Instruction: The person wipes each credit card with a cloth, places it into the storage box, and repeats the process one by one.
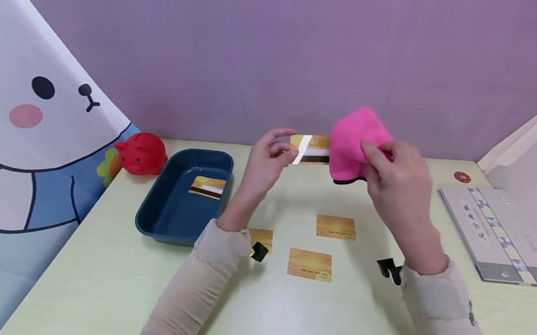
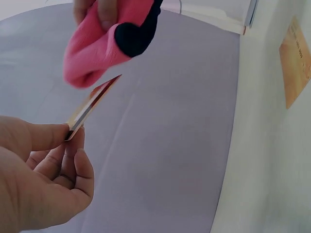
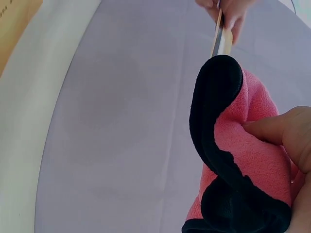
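Note:
My left hand (image 1: 269, 159) pinches a gold bank card (image 1: 310, 151) by its left end, with the dark stripe side toward the head camera. Bunched in my right hand (image 1: 397, 180) is a pink cloth with black edging (image 1: 355, 143). In the head view the cloth overlaps the card's right end; in the left wrist view the cloth (image 2: 109, 43) appears just above the card's tip (image 2: 95, 104). Whether they touch I cannot tell. Below the hands, gold cards (image 1: 336, 227) lie on the table, one of them (image 1: 310, 265) nearer and another (image 1: 261, 239) partly behind my left sleeve.
A dark blue tray (image 1: 143, 215) on the left holds a gold card (image 1: 207, 187). Beside it sits a red piggy bank (image 1: 142, 153). A grey flat box or binder (image 1: 504, 236) lies at the right, with a red chip (image 1: 462, 177) behind it. A purple curtain hangs at the back.

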`<state>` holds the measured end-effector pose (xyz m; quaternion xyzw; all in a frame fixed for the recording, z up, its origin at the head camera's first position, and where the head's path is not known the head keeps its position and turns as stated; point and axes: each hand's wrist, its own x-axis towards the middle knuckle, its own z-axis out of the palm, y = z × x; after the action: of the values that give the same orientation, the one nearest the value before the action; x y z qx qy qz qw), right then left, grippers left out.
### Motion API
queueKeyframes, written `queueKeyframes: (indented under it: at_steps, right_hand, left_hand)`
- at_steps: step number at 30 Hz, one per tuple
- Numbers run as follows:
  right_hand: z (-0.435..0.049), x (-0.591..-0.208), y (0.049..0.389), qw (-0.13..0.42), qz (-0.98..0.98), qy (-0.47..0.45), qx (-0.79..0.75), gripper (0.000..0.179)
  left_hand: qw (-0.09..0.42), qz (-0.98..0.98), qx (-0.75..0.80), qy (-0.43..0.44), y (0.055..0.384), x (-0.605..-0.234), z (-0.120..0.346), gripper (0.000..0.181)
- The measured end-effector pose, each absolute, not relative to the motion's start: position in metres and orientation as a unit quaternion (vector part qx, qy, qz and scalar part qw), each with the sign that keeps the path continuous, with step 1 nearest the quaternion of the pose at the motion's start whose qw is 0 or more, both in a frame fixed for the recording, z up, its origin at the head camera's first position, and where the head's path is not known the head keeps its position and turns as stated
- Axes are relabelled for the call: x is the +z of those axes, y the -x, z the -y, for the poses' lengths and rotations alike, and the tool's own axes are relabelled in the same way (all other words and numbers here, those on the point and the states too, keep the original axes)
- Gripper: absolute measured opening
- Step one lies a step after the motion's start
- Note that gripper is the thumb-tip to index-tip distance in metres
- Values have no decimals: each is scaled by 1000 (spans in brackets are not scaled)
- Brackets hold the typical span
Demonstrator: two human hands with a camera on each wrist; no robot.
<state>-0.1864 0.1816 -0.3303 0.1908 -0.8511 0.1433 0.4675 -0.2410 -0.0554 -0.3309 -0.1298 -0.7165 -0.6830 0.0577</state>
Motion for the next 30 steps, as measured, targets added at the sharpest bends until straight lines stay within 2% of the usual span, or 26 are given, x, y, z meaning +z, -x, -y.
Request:
queueKeyframes:
  at_steps: [8, 22, 30]
  right_hand:
    - [-169, -336, 187, 471, 844, -220, 134, 21]
    - [-163, -346, 187, 459, 852, -213, 136, 22]
    - [-162, -345, 189, 473, 839, -217, 158, 29]
  left_hand:
    - [49, 741, -654, 145, 236, -335, 45, 33]
    - [29, 731, -665, 154, 230, -338, 42, 31]
    - [29, 723, -672, 159, 230, -336, 42, 30]
